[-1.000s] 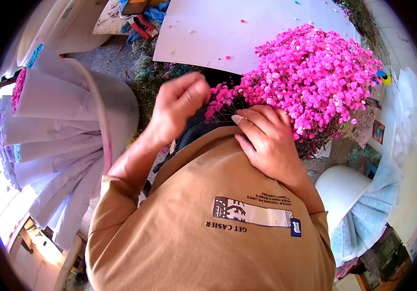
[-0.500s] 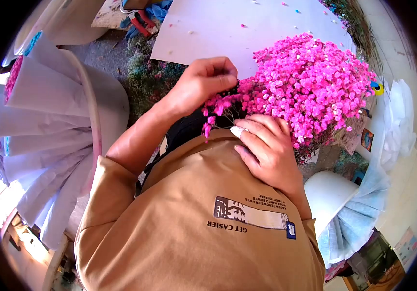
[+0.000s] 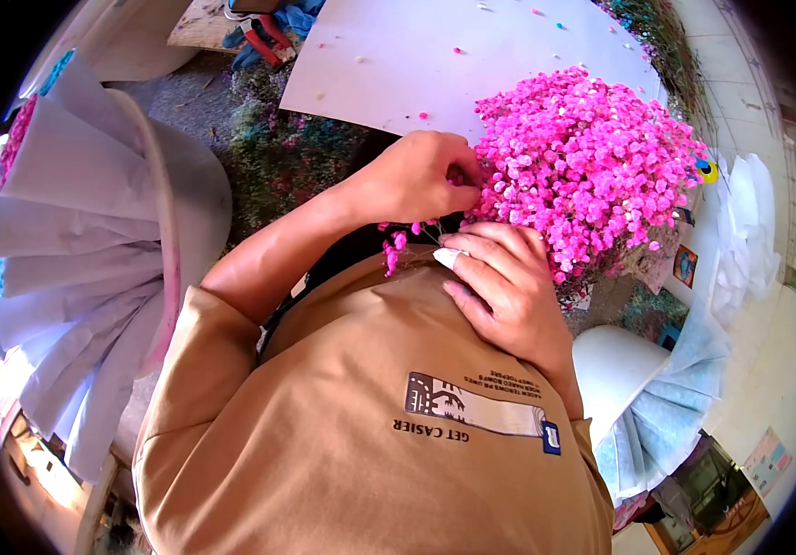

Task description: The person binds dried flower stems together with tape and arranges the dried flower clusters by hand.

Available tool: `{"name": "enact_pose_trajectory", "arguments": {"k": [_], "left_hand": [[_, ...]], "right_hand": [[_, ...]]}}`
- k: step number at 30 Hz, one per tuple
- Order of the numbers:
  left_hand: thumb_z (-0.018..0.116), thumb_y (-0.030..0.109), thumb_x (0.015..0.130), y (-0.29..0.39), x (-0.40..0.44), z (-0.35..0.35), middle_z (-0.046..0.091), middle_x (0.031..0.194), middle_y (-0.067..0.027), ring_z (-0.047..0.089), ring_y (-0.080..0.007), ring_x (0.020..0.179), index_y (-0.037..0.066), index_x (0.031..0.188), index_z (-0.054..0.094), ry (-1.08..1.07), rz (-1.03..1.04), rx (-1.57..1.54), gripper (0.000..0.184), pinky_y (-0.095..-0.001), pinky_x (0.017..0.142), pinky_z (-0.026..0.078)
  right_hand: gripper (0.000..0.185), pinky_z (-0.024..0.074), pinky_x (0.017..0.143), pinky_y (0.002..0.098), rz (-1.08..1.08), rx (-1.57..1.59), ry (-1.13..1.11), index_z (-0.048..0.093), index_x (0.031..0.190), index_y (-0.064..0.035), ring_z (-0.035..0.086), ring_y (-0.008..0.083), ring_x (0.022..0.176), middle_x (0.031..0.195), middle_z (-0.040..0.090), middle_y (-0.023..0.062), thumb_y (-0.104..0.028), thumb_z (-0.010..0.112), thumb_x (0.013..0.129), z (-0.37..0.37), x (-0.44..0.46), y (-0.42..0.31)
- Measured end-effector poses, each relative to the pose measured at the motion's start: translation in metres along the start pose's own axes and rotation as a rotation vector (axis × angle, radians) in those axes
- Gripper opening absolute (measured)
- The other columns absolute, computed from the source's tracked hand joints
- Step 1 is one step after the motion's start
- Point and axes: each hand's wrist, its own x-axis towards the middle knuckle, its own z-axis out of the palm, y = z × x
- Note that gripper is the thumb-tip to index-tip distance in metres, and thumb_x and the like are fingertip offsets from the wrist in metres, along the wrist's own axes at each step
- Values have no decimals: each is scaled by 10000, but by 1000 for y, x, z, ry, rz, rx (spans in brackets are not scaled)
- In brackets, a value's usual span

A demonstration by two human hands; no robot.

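Observation:
A large bunch of bright pink baby's breath (image 3: 592, 166) rests in front of me, its blossoms toward the right. My right hand (image 3: 504, 277) lies at its base, fingers curled round the thin stems; white tape wraps one fingertip. My left hand (image 3: 421, 180) is closed in a pinch at the bunch's left edge, touching blossoms. Whatever sits between its fingertips is hidden. Below that hand, a small pink sprig (image 3: 395, 252) sticks out to the left, close to my tan shirt (image 3: 352, 388).
A white board (image 3: 379, 65) with scattered loose blossoms lies ahead. Red-handled pliers (image 3: 267, 39) sit on blue cloth at upper left. A white bucket (image 3: 190, 176) of paper-wrapped bunches stands left, another white container (image 3: 615, 370) right. Dark flower clippings (image 3: 287, 157) cover the floor.
My left hand has moved right and slightly down, up against the bunch, covering sprigs that showed before. My right hand keeps its hold. The whole view has shifted slightly.

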Motion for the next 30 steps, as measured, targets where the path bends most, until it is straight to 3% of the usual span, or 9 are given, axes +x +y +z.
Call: {"name": "enact_pose_trajectory", "arguments": {"k": [2, 6, 11, 13, 17, 19, 26, 28, 30], "left_hand": [[672, 108, 843, 8, -4, -2, 685, 807, -114, 624, -167, 757, -39, 955, 722, 22, -155, -290, 191, -332, 720, 509], [603, 125, 915, -3, -7, 6, 612, 771, 13, 521, -70, 703, -4, 927, 687, 28, -160, -624, 155, -260, 638, 440], [665, 162, 927, 6, -6, -10, 618, 767, 6, 540, -77, 708, -7, 953, 695, -36, -300, -636, 174, -267, 641, 454], [680, 144, 929, 2, -5, -8, 644, 835, -12, 575, -94, 802, -28, 1052, 691, -103, -189, -444, 212, -276, 736, 489], [717, 105, 887, 3, -6, -5, 656, 845, -39, 589, -99, 804, -27, 1071, 704, -110, -128, -229, 227, -290, 741, 498], [738, 96, 862, -2, -5, -1, 658, 846, -56, 593, -100, 785, -30, 1040, 710, -48, 14, -110, 220, -289, 719, 496], [718, 114, 901, 4, -11, -5, 662, 855, -26, 600, -104, 799, -16, 1032, 718, -88, -225, -457, 185, -273, 720, 489], [697, 126, 930, -2, -8, -8, 678, 898, -32, 602, -98, 826, -14, 1082, 708, -139, -252, -728, 206, -269, 734, 495], [695, 116, 936, 7, -7, -8, 679, 904, -38, 595, -98, 824, -18, 1105, 699, -121, -214, -616, 216, -274, 738, 498]], "right_hand": [[247, 438, 943, 436, 5, 0, 6, 707, 1019, -56, 608, 271, 1132, 1191, 674, 69, -124, 784, 795, -1, 0, 0], [243, 443, 954, 438, 16, 5, 12, 708, 1018, -54, 608, 271, 1132, 1187, 675, 68, -124, 783, 797, -2, 0, -1], [253, 448, 951, 434, 17, 15, 7, 709, 1035, -55, 609, 269, 1129, 1183, 674, 70, -122, 780, 802, -2, -1, -1], [262, 448, 951, 431, 18, 15, 11, 711, 1049, -55, 610, 268, 1127, 1182, 674, 70, -123, 778, 806, -3, -1, -1], [263, 449, 951, 429, 17, 6, 11, 713, 1053, -55, 611, 268, 1126, 1178, 674, 71, -125, 778, 808, -1, -2, -1], [270, 449, 949, 429, 17, 6, 10, 712, 1059, -54, 611, 268, 1125, 1173, 673, 72, -126, 779, 808, -1, -3, -1], [274, 454, 938, 430, 18, 0, 27, 708, 1061, -51, 617, 272, 1108, 1151, 675, 80, -125, 779, 807, -3, -3, -2], [266, 459, 930, 431, 21, 8, 32, 706, 1051, -49, 620, 275, 1097, 1137, 678, 81, -121, 778, 805, -1, -2, -2], [279, 455, 931, 417, 33, 5, 24, 714, 1060, -46, 632, 267, 1096, 1145, 694, 73, -115, 783, 799, -2, -2, -4]]}}
